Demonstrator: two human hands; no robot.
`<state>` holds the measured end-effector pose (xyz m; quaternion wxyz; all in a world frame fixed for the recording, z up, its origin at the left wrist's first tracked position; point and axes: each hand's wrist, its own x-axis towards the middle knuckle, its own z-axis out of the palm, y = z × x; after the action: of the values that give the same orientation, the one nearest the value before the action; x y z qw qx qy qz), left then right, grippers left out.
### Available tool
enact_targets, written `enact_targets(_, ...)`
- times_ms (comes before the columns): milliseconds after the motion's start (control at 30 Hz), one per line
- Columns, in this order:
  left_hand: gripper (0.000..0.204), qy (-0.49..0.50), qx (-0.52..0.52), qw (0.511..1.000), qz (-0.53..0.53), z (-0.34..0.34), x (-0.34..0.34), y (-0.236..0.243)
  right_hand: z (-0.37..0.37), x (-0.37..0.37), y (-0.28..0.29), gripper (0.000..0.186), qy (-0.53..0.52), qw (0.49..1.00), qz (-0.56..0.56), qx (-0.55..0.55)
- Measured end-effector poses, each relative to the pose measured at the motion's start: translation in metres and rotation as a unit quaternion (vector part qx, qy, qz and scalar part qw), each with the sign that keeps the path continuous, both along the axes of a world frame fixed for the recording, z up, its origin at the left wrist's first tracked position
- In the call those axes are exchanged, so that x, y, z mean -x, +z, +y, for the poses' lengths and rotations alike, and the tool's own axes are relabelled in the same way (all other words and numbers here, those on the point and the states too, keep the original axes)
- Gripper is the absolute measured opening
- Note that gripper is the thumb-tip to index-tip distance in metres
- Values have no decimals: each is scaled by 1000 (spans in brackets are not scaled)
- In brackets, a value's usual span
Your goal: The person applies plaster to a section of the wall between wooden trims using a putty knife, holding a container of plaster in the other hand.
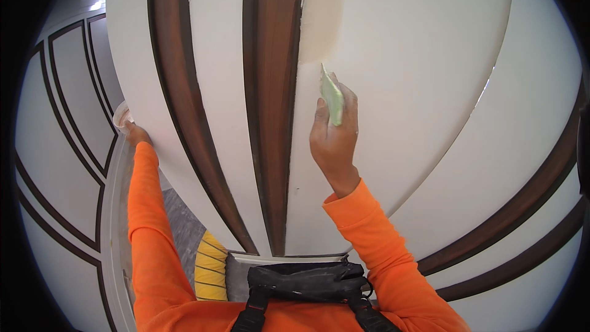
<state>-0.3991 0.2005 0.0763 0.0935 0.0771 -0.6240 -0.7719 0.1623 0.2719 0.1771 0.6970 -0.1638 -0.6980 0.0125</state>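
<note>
My right hand (334, 138) grips a pale green scraper (333, 101), its thin edge against the white panel (393, 86) just below a beige smeared patch (321, 24). The patch runs along the right side of a dark wooden strip (272, 117). At the far left, my left hand (137, 133) is closed on a white tub (123, 114) with pale brownish material in it, held by the panel's left edge. My fingers there are partly hidden behind the tub.
More wooden strips (178, 104) run down the white surface. A panelled wall (64, 135) with dark trim stands at the left. At the bottom lie a grey floor (178, 209) and a yellow, dark-striped padded item (209, 261). A black strapped pack (301, 276) is on my front.
</note>
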Motion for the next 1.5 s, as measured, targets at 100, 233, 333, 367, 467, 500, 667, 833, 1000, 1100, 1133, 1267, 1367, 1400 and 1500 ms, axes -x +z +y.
enact_targets(100,88,-6,6,1000,0,2,1,-3,-3,36,-7,66,-124,990,-43,-47)
enact_targets(233,92,-10,12,1000,7,-2,12,-7,-10,74,-2,62,-137,990,-32,-12)
enact_targets(333,94,1,18,1000,9,-3,18,-9,-13,71,0,51,-54,999,-2,5)
enact_targets(367,94,-3,20,1000,12,-1,17,-8,-11,64,1,46,-22,1000,5,7)
enact_targets(467,94,-11,15,1000,4,7,11,-9,-6,20,3,29,204,963,39,172)
enact_targets(500,94,-9,8,1000,-4,8,10,-7,-2,5,7,20,209,961,46,176)
enact_targets(667,91,4,7,1000,6,0,21,-9,11,-50,54,41,-8,990,-98,-104)
enact_targets(833,89,-8,10,1000,16,0,2,-5,32,-54,78,53,-156,910,-296,-245)
enact_targets(1000,88,-11,2,1000,8,-4,-8,1,41,-51,58,50,-146,879,-369,-263)
enact_targets(1100,87,2,15,1000,1,-8,-3,0,43,-57,32,44,-146,855,-416,-275)
enact_targets(1133,87,4,14,1000,-2,-8,-2,0,43,-58,20,44,-134,853,-428,-268)
enact_targets(1267,87,-14,-13,1000,-4,5,-9,3,33,-65,-42,44,-70,850,-473,-222)
enact_targets(1367,87,-19,-24,999,12,-1,-1,3,35,-68,-26,43,-83,870,-418,-246)
enact_targets(1400,86,-11,-3,1000,5,-5,6,1,33,-65,3,43,-105,879,-387,-260)
enact_targets(1500,86,-3,7,1000,7,3,8,-5,35,-64,67,49,-160,887,-332,-278)
